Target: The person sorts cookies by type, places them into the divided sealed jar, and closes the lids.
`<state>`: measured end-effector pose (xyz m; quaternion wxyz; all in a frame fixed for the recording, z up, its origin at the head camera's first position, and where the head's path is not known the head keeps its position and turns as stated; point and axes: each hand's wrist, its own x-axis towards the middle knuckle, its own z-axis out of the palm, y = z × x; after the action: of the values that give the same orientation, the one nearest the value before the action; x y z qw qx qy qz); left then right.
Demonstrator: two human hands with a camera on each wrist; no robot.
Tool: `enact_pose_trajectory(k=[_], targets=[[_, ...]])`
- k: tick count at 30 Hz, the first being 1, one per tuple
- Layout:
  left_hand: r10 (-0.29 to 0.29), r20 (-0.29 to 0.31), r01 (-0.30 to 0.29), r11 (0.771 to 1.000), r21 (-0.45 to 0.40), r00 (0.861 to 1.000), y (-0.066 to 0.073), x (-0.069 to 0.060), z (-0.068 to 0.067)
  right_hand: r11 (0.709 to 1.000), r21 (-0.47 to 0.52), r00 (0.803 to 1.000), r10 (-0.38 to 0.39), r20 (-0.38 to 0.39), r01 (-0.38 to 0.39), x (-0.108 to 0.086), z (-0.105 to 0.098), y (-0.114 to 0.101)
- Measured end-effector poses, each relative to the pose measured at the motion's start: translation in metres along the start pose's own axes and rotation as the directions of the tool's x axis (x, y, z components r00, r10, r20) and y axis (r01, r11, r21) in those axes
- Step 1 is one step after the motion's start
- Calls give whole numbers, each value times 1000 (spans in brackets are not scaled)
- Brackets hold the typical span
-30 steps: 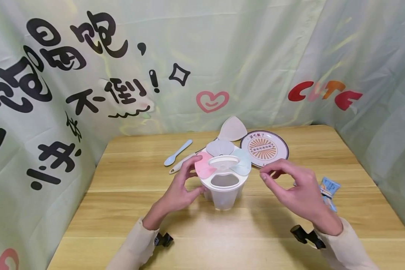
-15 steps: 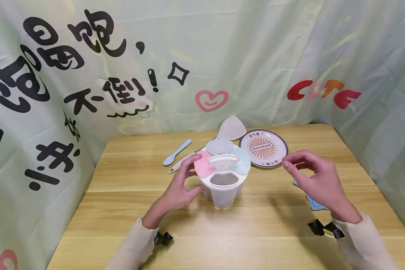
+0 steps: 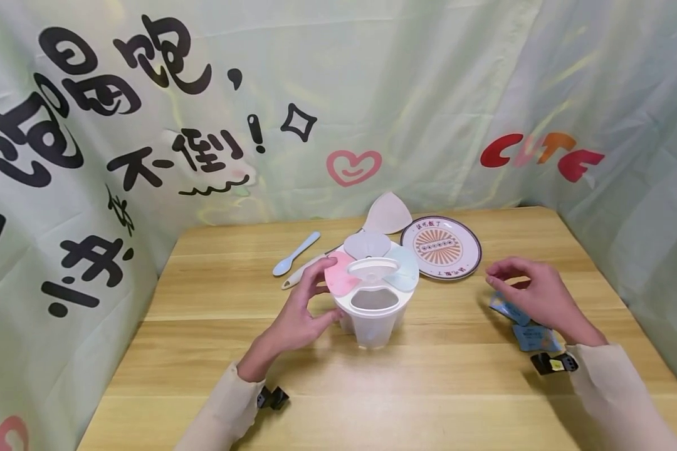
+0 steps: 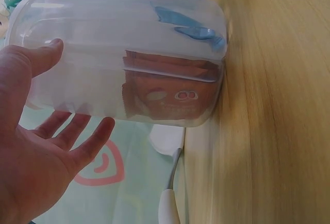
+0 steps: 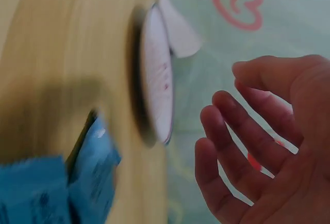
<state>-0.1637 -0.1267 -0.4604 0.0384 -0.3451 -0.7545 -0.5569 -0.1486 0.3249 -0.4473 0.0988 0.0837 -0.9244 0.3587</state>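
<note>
A translucent divided storage container (image 3: 375, 331) stands upright on the table, with pink, grey and pale blue-green flap lids. Its near white flap (image 3: 373, 270) is raised over an opening. My left hand (image 3: 296, 322) grips the container's left side, fingers on the lid edge and thumb lower down. Through its wall, in the left wrist view, reddish-brown packets (image 4: 170, 92) and blue packets (image 4: 191, 28) show in separate compartments. My right hand (image 3: 541, 294) hovers above two small blue packets (image 3: 536, 338) on the table; its fingers are loosely bent and hold nothing in the right wrist view (image 5: 103, 172).
Behind the container lie a white turner (image 3: 388, 215) and a round plate (image 3: 454, 250) with a dark rim. A light blue spoon (image 3: 296, 254) rests to their left. A printed curtain (image 3: 429, 94) hangs along the back and sides of the wooden table (image 3: 338, 413).
My right hand has moved right and then down, from beside the container to over the blue packets. The left hand keeps its hold on the container.
</note>
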Motion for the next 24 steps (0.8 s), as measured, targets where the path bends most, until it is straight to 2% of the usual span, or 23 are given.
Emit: enact_pose_trajectory(k=[5,8,12,14,17,24], targets=[[7,0,-7,1000,-2,1000,0,1,0,998,-54,999,21,36,-19,-1,0,14],[8,1,-8,1000,-1,1000,-1,1,0,991,-124,993,59,102,-47,-2,-1,21],[10,4,-10,1000,-1,1000,-2,1,1,976,-205,965,127,230,-79,-5,-3,26],[11,3,-11,1000,-1,1000,-2,1,1,968,-232,951,154,268,-91,-6,-3,28],[9,1,-9,1000,0,1000,-2,1,1,960,-261,942,177,284,-101,-7,-3,30],[5,4,-5,1000,-3,1000,-1,1,1,951,-293,945,186,268,-104,-8,0,33]])
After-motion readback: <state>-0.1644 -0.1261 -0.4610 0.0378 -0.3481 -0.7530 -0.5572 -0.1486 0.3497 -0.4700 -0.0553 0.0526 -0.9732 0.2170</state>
